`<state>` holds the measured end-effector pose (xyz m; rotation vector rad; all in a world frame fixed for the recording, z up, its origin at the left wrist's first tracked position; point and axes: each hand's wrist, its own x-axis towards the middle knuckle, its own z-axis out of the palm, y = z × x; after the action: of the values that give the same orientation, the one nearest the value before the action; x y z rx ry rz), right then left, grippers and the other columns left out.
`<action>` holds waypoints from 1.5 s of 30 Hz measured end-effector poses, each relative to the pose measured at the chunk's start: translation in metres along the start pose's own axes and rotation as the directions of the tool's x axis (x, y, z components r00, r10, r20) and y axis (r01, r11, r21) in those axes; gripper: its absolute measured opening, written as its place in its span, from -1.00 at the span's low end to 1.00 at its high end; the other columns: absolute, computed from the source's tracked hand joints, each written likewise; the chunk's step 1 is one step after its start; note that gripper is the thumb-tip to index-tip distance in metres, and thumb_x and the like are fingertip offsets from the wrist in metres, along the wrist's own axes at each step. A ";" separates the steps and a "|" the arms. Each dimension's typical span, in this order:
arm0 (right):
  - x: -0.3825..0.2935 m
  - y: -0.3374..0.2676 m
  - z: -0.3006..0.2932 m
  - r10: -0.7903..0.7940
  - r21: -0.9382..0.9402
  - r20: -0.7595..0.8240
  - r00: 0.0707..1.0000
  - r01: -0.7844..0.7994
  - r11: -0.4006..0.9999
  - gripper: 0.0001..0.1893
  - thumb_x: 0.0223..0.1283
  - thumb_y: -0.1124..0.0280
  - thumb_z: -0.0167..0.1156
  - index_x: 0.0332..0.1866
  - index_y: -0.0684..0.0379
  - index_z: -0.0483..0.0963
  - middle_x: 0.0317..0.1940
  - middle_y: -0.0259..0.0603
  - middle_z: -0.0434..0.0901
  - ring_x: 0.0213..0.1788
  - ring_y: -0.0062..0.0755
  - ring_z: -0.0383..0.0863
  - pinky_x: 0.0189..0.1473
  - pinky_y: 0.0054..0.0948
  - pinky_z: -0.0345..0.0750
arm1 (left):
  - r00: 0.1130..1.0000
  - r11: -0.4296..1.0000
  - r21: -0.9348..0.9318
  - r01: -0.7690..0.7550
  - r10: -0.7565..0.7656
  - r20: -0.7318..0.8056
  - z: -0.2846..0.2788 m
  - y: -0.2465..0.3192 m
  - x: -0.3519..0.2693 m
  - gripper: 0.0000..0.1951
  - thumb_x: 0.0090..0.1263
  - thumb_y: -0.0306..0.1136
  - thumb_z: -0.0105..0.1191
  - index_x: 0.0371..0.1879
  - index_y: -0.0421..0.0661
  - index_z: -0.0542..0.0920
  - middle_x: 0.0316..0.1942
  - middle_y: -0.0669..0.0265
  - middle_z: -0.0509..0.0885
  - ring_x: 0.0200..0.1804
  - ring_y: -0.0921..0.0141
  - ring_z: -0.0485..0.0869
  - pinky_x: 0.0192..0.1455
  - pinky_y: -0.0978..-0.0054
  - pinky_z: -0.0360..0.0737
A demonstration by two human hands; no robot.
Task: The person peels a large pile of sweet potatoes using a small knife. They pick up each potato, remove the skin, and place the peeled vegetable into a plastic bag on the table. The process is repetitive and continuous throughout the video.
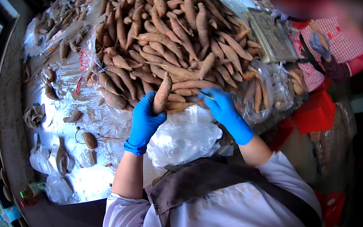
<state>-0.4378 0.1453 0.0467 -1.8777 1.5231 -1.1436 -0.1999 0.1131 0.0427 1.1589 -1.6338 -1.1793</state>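
My left hand, in a blue glove, grips a sweet potato by its lower end, with the tip pointing up. To its right my right hand, also blue-gloved, is closed around a small thin tool, perhaps a knife; most of it is hidden by the fingers. A large heap of sweet potatoes lies on the table just beyond both hands. A crumpled clear plastic bag lies between my forearms, close to my dark apron.
Left on the plastic-covered table are a crumpled cloth, a single tuber and plastic bags. A bottle is at its left edge. Right are a flat tray, bagged sweet potatoes, a red container and a co-worker's gloved hand.
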 end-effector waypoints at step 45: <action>0.027 0.027 0.082 -0.091 -0.163 0.374 0.923 0.163 0.973 -0.78 0.12 0.33 0.11 -0.20 0.24 0.51 -0.44 0.03 0.58 -0.34 -0.07 0.61 -0.35 -0.29 0.51 | 0.934 0.793 -0.494 0.356 -0.280 0.223 0.021 -0.003 -0.065 -0.55 0.14 -0.52 0.09 0.08 -0.24 0.41 -0.42 0.25 0.59 -0.49 0.51 0.52 -0.46 0.62 0.47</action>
<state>-0.3845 0.1005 -0.0107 -2.1993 1.3531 -0.6620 -0.2016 0.1800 0.0287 1.0218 -1.1046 -1.8281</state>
